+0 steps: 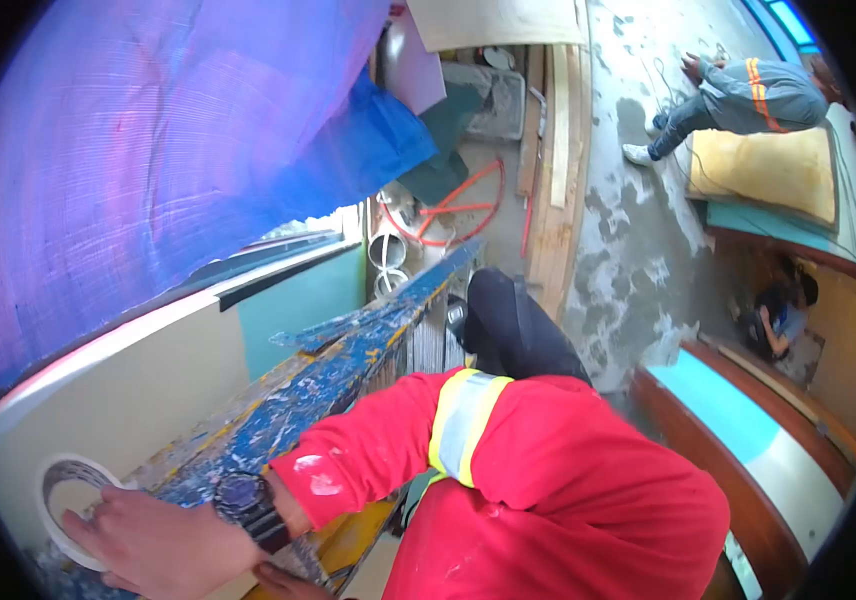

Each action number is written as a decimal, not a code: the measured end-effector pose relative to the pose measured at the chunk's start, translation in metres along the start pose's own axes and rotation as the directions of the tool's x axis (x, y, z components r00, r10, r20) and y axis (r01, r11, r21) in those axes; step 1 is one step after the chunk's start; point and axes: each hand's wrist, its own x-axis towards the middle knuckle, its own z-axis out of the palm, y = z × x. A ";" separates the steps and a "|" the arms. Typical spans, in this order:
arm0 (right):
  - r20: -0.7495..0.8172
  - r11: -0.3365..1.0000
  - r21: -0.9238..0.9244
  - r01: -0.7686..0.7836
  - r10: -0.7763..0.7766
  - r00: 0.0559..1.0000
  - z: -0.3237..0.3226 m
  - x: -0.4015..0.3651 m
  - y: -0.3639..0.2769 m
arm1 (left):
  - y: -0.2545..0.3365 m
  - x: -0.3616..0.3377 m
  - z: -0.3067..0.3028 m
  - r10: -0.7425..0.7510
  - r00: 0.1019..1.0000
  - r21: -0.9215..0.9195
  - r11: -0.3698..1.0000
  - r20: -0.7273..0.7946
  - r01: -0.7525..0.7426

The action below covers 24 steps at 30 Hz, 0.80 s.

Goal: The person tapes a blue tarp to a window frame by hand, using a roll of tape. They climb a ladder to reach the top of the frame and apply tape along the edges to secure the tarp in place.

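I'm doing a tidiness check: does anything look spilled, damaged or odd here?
The floor is blotched dark and pale, possibly from a spill. The blue board near the hand holding the white roll looks scuffed and smeared, its color broken by pale streaks. The red sleeve has a whitish smudge that stands out.

1. Wristwatch (pixel 240 495), lower left of the frame: its dark face is too small and blurred for any digits or brand to be read.
2. Tape roll (pixel 45 510), far lower left: the dark marks on its inner side cannot be made out as letters.
3. Everywhere else in the frame: no text, label, number or sign can be read.
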 end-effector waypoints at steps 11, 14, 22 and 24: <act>-0.120 0.995 -0.096 0.037 -0.048 0.992 -0.010 -0.021 0.030 | -0.037 0.015 0.001 0.082 0.996 -0.106 0.991 -0.015 -0.083; -0.154 0.988 -0.154 0.009 -0.033 0.988 -0.024 -0.034 0.026 | -0.040 0.014 0.007 0.172 0.984 -0.132 0.975 -0.049 -0.177; -0.110 0.993 -0.099 0.060 -0.071 0.991 -0.058 -0.055 0.044 | -0.006 -0.009 -0.003 0.247 0.955 0.084 0.968 -0.166 -0.236; -0.174 0.988 -0.112 0.106 -0.125 0.977 -0.085 -0.069 0.050 | -0.010 -0.009 0.002 0.238 0.952 0.057 0.971 -0.194 -0.231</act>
